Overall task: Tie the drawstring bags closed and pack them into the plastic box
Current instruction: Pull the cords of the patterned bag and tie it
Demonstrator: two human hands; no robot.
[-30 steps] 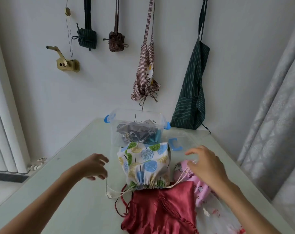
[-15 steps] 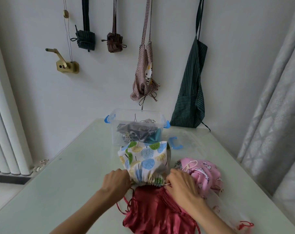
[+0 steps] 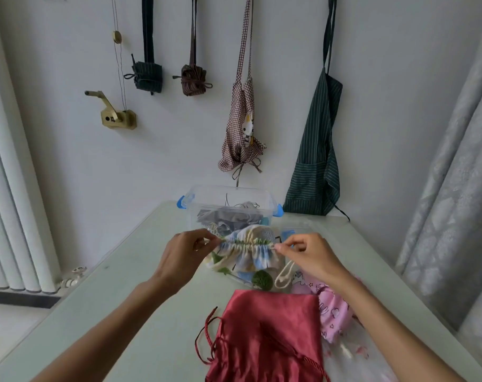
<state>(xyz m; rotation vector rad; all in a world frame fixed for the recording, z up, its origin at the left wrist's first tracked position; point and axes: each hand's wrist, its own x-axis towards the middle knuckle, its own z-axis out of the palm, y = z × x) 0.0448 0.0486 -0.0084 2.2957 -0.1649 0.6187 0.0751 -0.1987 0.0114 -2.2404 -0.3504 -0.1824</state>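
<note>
Both hands, left (image 3: 183,256) & right (image 3: 307,255), pinch printed bag (image 3: 245,253) w/ gathered mouth running left-right.

Red bag (image 3: 267,337) glossy satin; printed bag (image 3: 245,252) matt cloth (gathered); box (image 3: 229,205) clear plastic.

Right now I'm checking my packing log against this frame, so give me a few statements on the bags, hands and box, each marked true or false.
1. Both hands pinch the ends of the printed bag's gathered mouth. True: left hand, right hand.
2. The red bag is in the box. False: it lies on the table, nearest the camera.
3. The box already holds fabric. True.
4. The box's lid is on. False: it is open on top.
5. The pink bag lies right of the red bag. True.
</note>
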